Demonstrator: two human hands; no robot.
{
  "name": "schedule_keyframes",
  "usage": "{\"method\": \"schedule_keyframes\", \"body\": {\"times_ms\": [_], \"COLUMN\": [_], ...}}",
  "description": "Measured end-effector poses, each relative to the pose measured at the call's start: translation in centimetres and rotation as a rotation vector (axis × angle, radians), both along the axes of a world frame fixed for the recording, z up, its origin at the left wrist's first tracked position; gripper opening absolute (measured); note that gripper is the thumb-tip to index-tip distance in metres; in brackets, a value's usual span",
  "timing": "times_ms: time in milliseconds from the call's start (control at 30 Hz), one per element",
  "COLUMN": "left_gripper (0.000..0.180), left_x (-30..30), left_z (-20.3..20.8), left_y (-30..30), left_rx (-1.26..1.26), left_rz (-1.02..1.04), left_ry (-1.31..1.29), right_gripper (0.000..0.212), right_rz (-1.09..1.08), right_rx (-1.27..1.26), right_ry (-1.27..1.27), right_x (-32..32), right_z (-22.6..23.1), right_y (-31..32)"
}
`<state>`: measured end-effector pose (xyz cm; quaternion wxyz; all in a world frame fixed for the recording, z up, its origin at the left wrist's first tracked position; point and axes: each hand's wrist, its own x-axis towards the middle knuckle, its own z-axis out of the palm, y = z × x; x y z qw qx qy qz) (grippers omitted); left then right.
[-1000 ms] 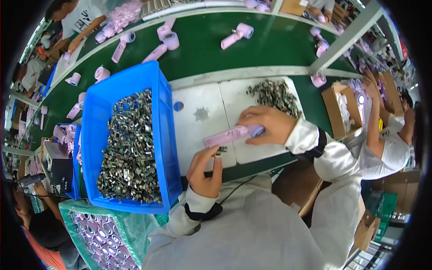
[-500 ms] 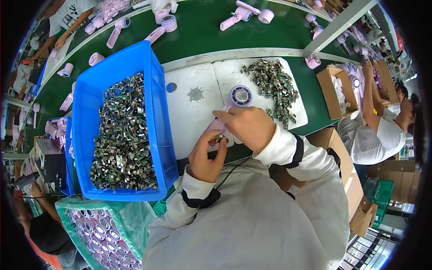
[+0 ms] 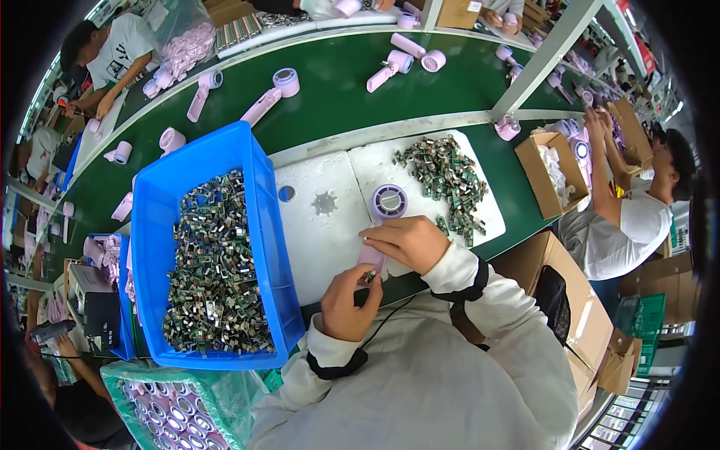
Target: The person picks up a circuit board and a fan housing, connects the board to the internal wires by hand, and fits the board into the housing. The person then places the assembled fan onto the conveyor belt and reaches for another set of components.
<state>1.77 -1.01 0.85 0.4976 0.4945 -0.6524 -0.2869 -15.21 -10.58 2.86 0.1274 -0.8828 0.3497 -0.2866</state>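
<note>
A pink handheld fan [image 3: 373, 256] lies in front of me on the white foam board [image 3: 319, 247], its round lilac-ringed head pointing away. My right hand [image 3: 411, 244] is closed over the upper handle, thumb and fingers pinched at its left side; the palm covers part of it. Thumb and forefinger of my left hand [image 3: 348, 307] grip a small green circuit board [image 3: 370, 277] by the handle's lower end. Whether that board touches the fan is hard to see. Many similar circuit boards [image 3: 450, 180] are heaped on the foam board's right side.
A blue bin [image 3: 274, 247] full of circuit boards stands at left. Beyond the foam, pink fans [image 3: 386, 71] lie on a green conveyor [image 3: 330, 94]. A metal post [image 3: 544, 60] rises at right, near a cardboard box [image 3: 551, 176] and a seated co-worker [image 3: 626, 217].
My view has tilted upward, so the scene sits lower and more of the far side shows. My right fingers have shifted slightly on the handle; the left hand keeps its pinch.
</note>
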Motion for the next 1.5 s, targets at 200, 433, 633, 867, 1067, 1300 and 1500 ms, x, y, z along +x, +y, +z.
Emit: {"method": "schedule_keyframes", "body": {"times_ms": [200, 433, 633, 867, 1067, 1300, 1500], "left_gripper": [0.025, 0.024, 0.025, 0.032, 0.031, 0.031, 0.031], "left_x": [-0.3, 0.0, 0.3, 0.8, 1.1, 1.4, 1.1], "left_z": [1.2, 0.1, -0.5, 0.3, -0.6, -0.4, -0.4], "left_y": [-0.1, -2.3, -2.8, -3.3, -2.9, -2.7, -2.5], "left_rx": [0.190, 0.255, 0.270, 0.403, 0.351, 0.303, 0.332], "left_rz": [-0.032, 0.135, 0.148, 0.065, 0.016, -0.054, -0.030], "left_ry": [0.184, 0.424, 0.545, 0.557, 0.508, 0.432, 0.459], "right_gripper": [0.015, 0.014, 0.014, 0.012, 0.012, 0.016, 0.017], "right_rz": [-0.297, -0.239, -0.206, -0.184, -0.168, -0.151, -0.074], "right_rx": [0.232, 0.088, 0.051, 0.262, 0.332, 0.208, 0.140], "right_ry": [-0.137, -0.152, -0.124, -0.230, -0.257, -0.227, -0.282], "right_x": [0.8, 1.1, 1.3, 0.6, 0.4, -0.1, -0.3], "right_z": [1.1, -0.2, -0.4, -0.2, 0.8, 1.0, 1.2], "right_y": [1.6, 1.5, 1.5, 1.3, 1.5, 1.9, 1.8]}}
